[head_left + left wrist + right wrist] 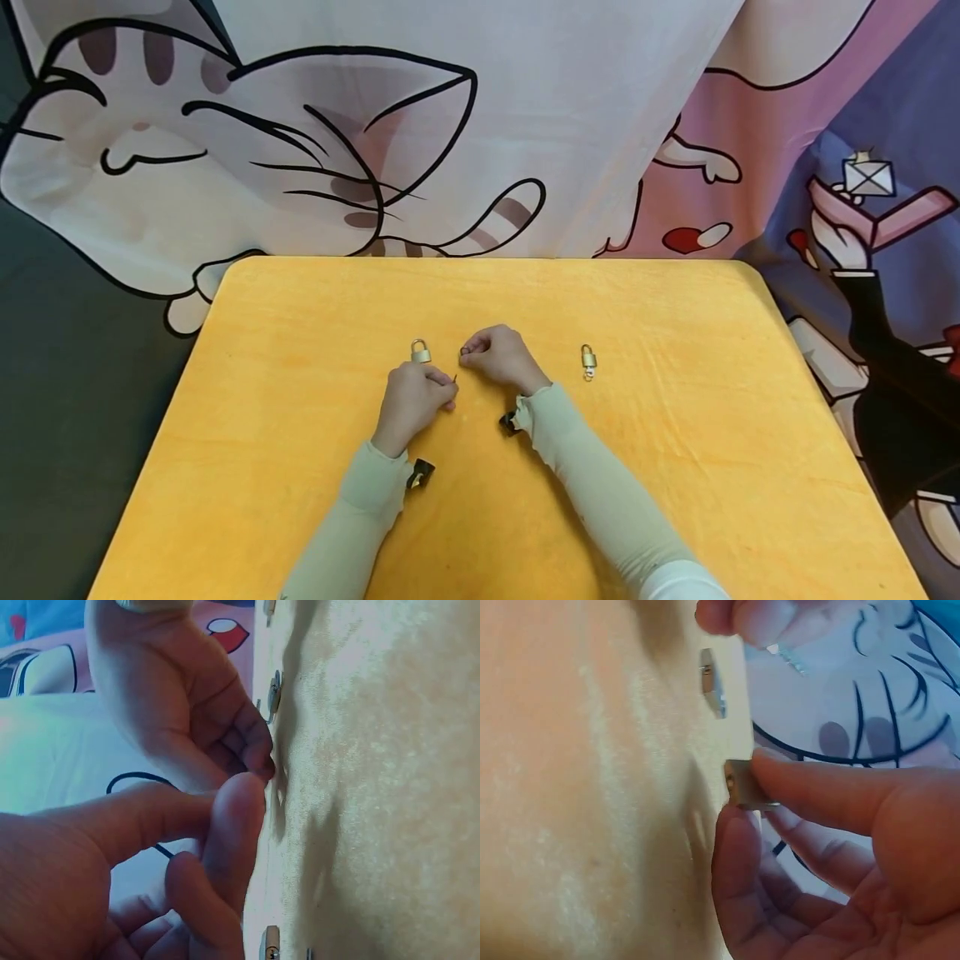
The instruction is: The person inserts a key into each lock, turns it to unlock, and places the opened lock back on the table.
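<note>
"Progress, as you saw it?"

"Partial, I judged from my distant screen. The left hand [414, 406] pinched what looked like a thin silvery key [789, 660]; the right hand [501, 358] gripped a small brass-coloured metal padlock [742, 784] nearby, seemingly not yet keyed: blocky, dull, dark hole in its end."

"Farther out?"

"A gold-coloured padlock with a silvery key in its base [588, 362], apparently done; beyond the left hand, a gold, arch-shackled padlock [421, 355], probably untouched."

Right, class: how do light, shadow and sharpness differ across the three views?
Head: fairly even light on the table; left wrist: bluish cast over the left hand and right hand, dark shadows on the table; right wrist: pale streaks of glare on the table, the held padlock slightly soft.
</note>
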`<act>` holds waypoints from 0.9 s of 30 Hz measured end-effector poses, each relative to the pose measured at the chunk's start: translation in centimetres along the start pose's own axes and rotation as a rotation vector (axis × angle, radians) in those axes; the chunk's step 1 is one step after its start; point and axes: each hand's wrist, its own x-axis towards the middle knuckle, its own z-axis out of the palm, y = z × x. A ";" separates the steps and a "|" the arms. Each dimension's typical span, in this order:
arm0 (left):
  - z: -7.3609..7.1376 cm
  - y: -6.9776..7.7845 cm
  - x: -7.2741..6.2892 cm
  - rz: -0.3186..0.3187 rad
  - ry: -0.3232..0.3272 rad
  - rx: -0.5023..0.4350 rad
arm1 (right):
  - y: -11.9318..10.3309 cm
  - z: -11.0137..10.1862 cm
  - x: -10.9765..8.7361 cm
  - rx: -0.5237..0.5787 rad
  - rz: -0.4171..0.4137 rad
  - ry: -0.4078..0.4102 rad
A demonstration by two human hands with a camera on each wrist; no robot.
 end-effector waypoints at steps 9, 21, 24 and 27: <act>0.0 -0.5 0.6 -0.067 0.041 -0.266 | 1.2 -1.4 -0.9 0.512 0.078 -0.058; 0.8 -0.2 0.5 -0.100 0.053 -0.570 | 1.5 -1.1 -0.6 0.733 0.132 -0.017; 0.8 -0.2 0.5 -0.109 0.062 -0.646 | 1.7 -0.7 -0.6 0.782 0.147 -0.013; 1.0 -0.2 0.5 -0.117 0.067 -0.690 | 1.8 -0.3 -0.6 0.803 0.149 -0.002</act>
